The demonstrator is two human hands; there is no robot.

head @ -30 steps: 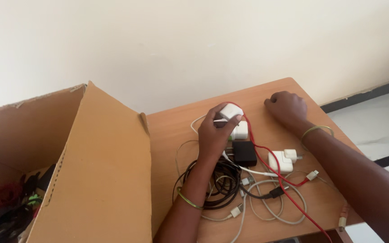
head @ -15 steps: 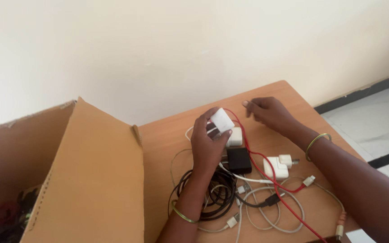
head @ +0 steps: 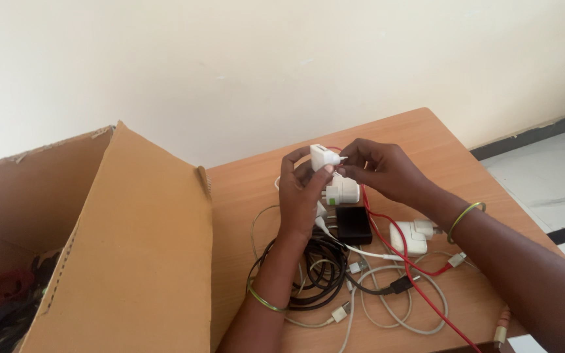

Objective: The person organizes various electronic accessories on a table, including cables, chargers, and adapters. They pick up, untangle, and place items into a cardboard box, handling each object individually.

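Observation:
My left hand (head: 302, 193) holds a small white charger block (head: 322, 157) lifted above the wooden table (head: 420, 137). My right hand (head: 384, 170) pinches a white cable plug (head: 342, 159) right at the block's end; a red cable (head: 393, 242) trails from under this hand across the table. Just below the hands lie a white plug adapter (head: 343, 190) and a black charger (head: 352, 224).
A tangle of black and white cables (head: 325, 274) lies on the near part of the table, with another white charger (head: 412, 236) to the right. A large open cardboard box (head: 125, 255) holding more cables stands at the left. Tiled floor (head: 550, 183) shows beyond the table's right edge.
My left hand picked the white charger block up off the table. My right hand came over from the far right and now meets it with the cable plug.

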